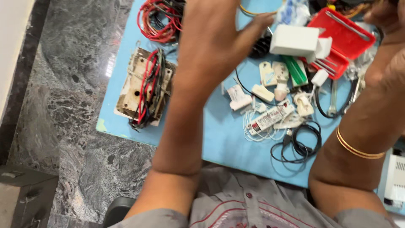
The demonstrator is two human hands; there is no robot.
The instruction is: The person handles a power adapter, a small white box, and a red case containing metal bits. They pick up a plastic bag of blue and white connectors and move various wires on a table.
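Left hand (211,38) raised over blue table (223,143), fingers spread, grasping nothing; thumb tip near white box (294,40) at 3 o'clock. Right hand (386,21) at upper right corner, mostly cut by frame edge, cannot tell its grip. Gold bangle (358,148) on right wrist. Switch board (145,86) with red and black wires at 9 o'clock of left hand. Red tray (352,40) right behind white box.

White rectangular box (294,40), resting against red tray (342,31)
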